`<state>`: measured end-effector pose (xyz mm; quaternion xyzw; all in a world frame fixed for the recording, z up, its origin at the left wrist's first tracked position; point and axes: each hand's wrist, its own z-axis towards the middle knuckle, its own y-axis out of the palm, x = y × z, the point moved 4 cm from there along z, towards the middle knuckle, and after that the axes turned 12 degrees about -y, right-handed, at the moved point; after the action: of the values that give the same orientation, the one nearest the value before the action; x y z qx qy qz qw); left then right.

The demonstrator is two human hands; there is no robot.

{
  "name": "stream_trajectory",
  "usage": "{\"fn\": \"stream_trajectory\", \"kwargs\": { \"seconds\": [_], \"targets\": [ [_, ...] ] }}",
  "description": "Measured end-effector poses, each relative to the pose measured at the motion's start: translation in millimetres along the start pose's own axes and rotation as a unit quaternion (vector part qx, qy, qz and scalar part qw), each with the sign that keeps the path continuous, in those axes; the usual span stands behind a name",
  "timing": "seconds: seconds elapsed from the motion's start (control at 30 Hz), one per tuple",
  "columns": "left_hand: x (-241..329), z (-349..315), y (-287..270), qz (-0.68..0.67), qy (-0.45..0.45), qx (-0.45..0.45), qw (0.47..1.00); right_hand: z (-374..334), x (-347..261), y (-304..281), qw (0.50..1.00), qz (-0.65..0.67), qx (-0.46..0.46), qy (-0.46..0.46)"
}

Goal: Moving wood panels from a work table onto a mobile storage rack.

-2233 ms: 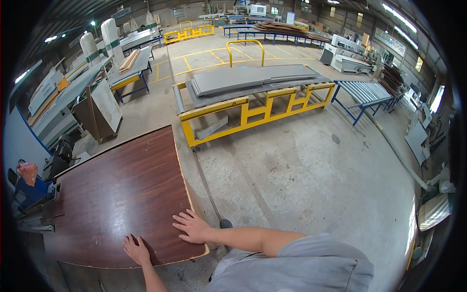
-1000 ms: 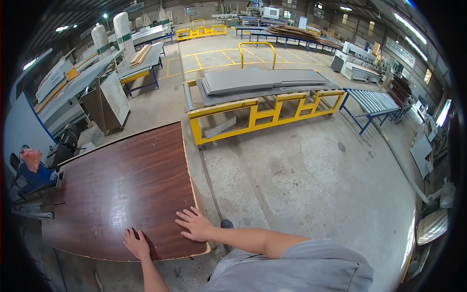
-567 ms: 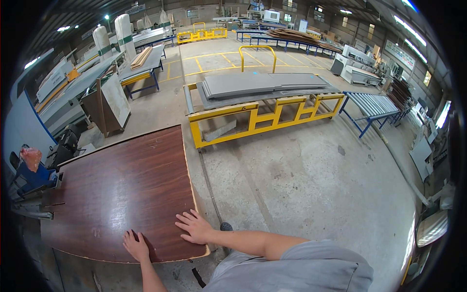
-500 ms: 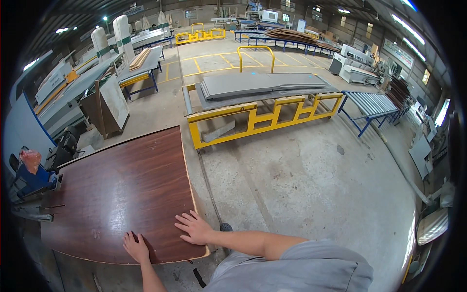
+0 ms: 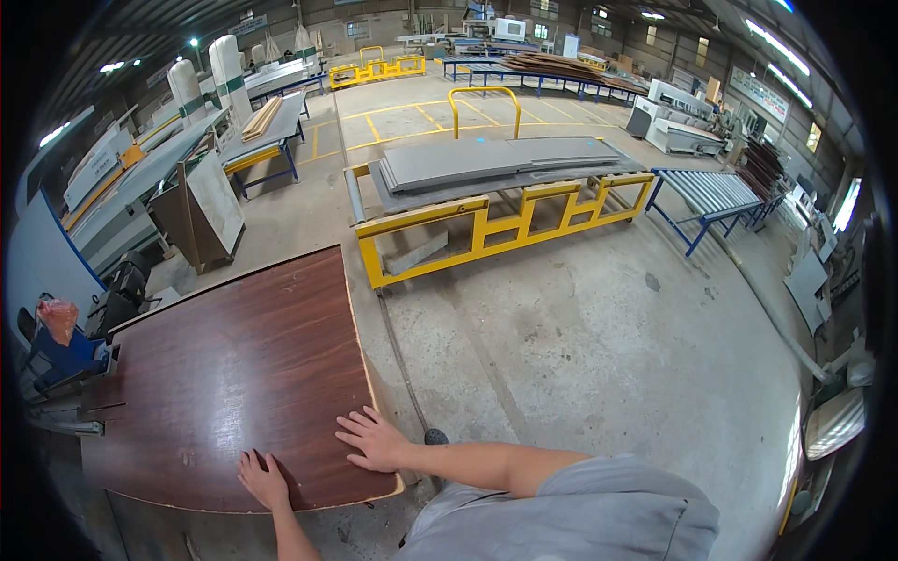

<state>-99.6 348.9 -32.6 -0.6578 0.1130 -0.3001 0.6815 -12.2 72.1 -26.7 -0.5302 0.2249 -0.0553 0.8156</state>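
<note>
A large dark red-brown wood-grain board (image 5: 215,374) fills the lower left, its right edge pale and chipped. My left hand (image 5: 264,480) lies on the board near its front edge, fingers spread and holding nothing. Close to the board's right edge, my right hand (image 5: 374,441) rests palm down, fingers stretched apart. Neither hand grips anything. A narrow slot (image 5: 105,406) shows in the board's left side.
Beyond the board stands a yellow trolley (image 5: 477,245) stacked with grey panels (image 5: 486,161). To its right is a blue-legged roller conveyor (image 5: 706,194). A blue bin (image 5: 70,360) stands by the board's left edge, and brown and white panels (image 5: 201,210) lean behind it.
Both hands stay in the same places on the board. The whole view has shifted very slightly; nothing else visibly moves.
</note>
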Motion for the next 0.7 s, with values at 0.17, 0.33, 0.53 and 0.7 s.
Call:
{"fn": "stream_trajectory", "kwargs": {
  "seconds": [0.17, 0.33, 0.53, 0.7],
  "targets": [
    [-1.1, 0.8, 0.2, -0.003, 0.001, 0.001, 1.000, 0.2, -0.1, 1.6, 1.000, -0.001, 0.000, -0.001],
    [-1.8, 1.2, 0.7, -0.003, 0.001, 0.001, 1.000, 0.5, 0.0, 1.4, 1.000, 0.004, -0.006, 0.001],
    [-3.3, 2.2, 2.1, -0.005, -0.001, 0.001, 1.000, 0.6, -0.2, 2.3, 1.000, 0.002, -0.004, -0.001],
    [-1.6, 1.9, 1.0, -0.004, -0.004, -0.003, 1.000, 0.2, 0.4, 2.5, 1.000, -0.001, -0.002, 0.000]
  ]
}}
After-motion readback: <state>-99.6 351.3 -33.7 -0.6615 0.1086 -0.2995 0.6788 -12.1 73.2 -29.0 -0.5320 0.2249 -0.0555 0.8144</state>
